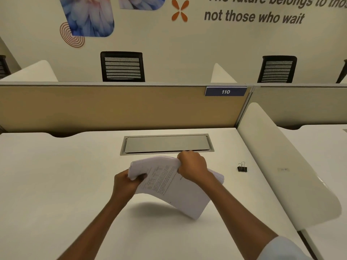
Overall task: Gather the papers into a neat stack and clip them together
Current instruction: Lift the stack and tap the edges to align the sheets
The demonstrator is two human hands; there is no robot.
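A stack of white printed papers is lifted off the white desk and bends in an arch, its near corner low by the desk. My left hand grips the stack's left edge. My right hand grips its far top edge, fingers curled over the sheets. A black binder clip lies on the desk to the right of my right hand, apart from the papers, with its wire handles up.
A grey cable hatch is set into the desk just behind the papers. A tan partition closes the back and a white curved divider bounds the right side. Black chairs stand beyond the partition.
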